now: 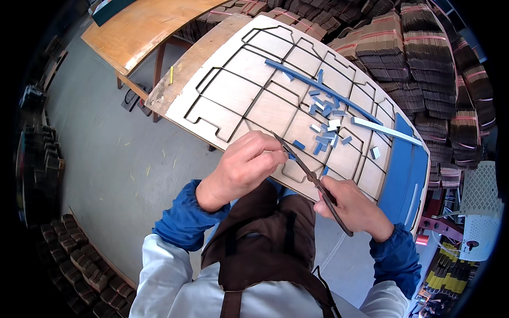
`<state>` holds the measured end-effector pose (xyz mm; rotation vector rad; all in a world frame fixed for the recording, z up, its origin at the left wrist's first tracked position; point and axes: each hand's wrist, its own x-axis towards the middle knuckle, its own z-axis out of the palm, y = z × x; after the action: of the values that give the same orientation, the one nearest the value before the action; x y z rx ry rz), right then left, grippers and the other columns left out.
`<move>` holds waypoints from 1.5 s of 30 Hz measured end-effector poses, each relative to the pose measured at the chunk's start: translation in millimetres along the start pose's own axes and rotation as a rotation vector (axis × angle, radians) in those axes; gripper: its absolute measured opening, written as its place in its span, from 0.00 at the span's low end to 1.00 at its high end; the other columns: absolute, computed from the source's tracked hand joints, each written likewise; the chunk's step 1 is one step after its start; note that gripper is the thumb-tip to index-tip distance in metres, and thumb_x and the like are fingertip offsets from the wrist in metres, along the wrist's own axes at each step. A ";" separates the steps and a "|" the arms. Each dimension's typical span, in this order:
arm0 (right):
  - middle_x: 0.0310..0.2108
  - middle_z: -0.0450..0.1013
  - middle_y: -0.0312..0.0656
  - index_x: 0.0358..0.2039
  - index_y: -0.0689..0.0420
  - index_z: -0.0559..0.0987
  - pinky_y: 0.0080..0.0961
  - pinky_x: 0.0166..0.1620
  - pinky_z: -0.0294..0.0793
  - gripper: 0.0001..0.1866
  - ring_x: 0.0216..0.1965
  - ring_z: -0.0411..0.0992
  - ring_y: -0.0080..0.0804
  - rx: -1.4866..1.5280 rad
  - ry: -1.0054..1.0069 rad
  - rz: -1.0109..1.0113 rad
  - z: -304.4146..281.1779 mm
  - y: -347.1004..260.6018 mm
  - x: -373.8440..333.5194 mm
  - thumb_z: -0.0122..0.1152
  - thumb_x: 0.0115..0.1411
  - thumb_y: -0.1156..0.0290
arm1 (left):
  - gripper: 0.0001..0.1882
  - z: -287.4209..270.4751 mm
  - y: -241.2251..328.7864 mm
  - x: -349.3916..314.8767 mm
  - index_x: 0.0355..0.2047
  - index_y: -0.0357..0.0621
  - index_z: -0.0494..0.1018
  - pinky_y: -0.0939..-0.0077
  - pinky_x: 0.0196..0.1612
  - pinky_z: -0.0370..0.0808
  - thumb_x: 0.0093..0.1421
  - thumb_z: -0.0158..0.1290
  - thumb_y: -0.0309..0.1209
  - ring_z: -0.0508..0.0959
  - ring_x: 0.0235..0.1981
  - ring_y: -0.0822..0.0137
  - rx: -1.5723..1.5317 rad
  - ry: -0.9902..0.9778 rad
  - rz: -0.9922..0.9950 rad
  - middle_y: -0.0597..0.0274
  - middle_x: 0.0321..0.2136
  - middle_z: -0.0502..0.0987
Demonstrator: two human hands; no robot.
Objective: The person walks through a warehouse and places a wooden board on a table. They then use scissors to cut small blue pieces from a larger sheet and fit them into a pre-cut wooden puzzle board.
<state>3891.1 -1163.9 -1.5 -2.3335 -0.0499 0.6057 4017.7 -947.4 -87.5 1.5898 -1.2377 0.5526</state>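
- At the near edge of a pale, dark-lined board [249,66] on a wooden desk [199,58], the right hand [352,204] grips the handles of a dark scissor-like tool [312,176], seen from my distant post.
- Alongside the tool's far end, the left hand [241,164] has its fingertips drawn together; a small blue bit [291,157] shows just beside them, though I cannot tell whether they pinch it.
- Fingers and tool sit so near each other that I judge a nick the foremost danger, caused by a hurried squeeze on the right or a slip on the left.
- Poor sight could add to it: the left fingers hide part of the work from me, and I cannot tell how far the tool is opened.
- Across the board lie loose blue and white pieces [333,123]; a sweep of the tool could scatter them, and a dropped bit could be lost among them.
- Beyond them, a knock could shift the long blue strip [327,90] or the white-topped strip [387,131] reaching over blue sheets [397,164].
- Should the board's dark lines be raised edges, which I cannot confirm, they might catch skin.
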 end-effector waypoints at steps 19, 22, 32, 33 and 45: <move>0.22 0.66 0.38 0.35 0.59 0.70 0.26 0.29 0.66 0.28 0.23 0.65 0.28 0.507 0.012 -0.112 46.1 53.2 -13.9 0.58 0.61 0.42 | 0.08 -36.2 6.5 -23.7 0.34 0.36 0.76 0.74 0.38 0.73 0.54 0.59 0.16 0.76 0.32 0.64 -0.299 -0.022 -0.503 0.56 0.32 0.77; 0.21 0.66 0.36 0.35 0.58 0.70 0.25 0.27 0.65 0.34 0.23 0.66 0.26 0.477 0.240 -0.068 49.7 60.6 -25.1 0.57 0.58 0.34 | 0.09 -39.8 -7.1 -22.4 0.37 0.35 0.77 0.76 0.36 0.72 0.55 0.59 0.17 0.75 0.31 0.68 0.102 0.047 -0.653 0.58 0.31 0.76; 0.17 0.61 0.31 0.33 0.56 0.65 0.22 0.28 0.65 0.42 0.18 0.62 0.22 0.907 0.694 -0.272 100.1 87.9 -20.5 0.49 0.52 0.22 | 0.11 -13.4 -38.7 -34.2 0.38 0.41 0.79 0.71 0.33 0.71 0.54 0.61 0.21 0.74 0.30 0.63 0.388 0.022 -0.727 0.60 0.27 0.74; 0.18 0.61 0.30 0.33 0.56 0.65 0.22 0.29 0.65 0.42 0.17 0.62 0.22 0.922 0.707 -0.269 101.4 88.0 -19.6 0.49 0.51 0.22 | 0.11 -12.9 -38.8 -33.7 0.38 0.41 0.79 0.72 0.33 0.71 0.54 0.61 0.21 0.74 0.30 0.63 0.386 0.019 -0.733 0.60 0.27 0.74; 0.20 0.62 0.32 0.34 0.55 0.64 0.25 0.30 0.66 0.42 0.18 0.62 0.24 1.036 0.676 -0.311 103.8 96.5 -17.6 0.49 0.50 0.21 | 0.10 -11.4 -43.4 -30.5 0.37 0.41 0.80 0.72 0.32 0.71 0.53 0.61 0.21 0.74 0.29 0.63 0.370 0.004 -0.747 0.60 0.27 0.75</move>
<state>3817.2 -1173.3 -123.3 -1.3586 0.1725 -0.3023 4048.1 -925.0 -126.4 2.1944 -0.4693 0.3009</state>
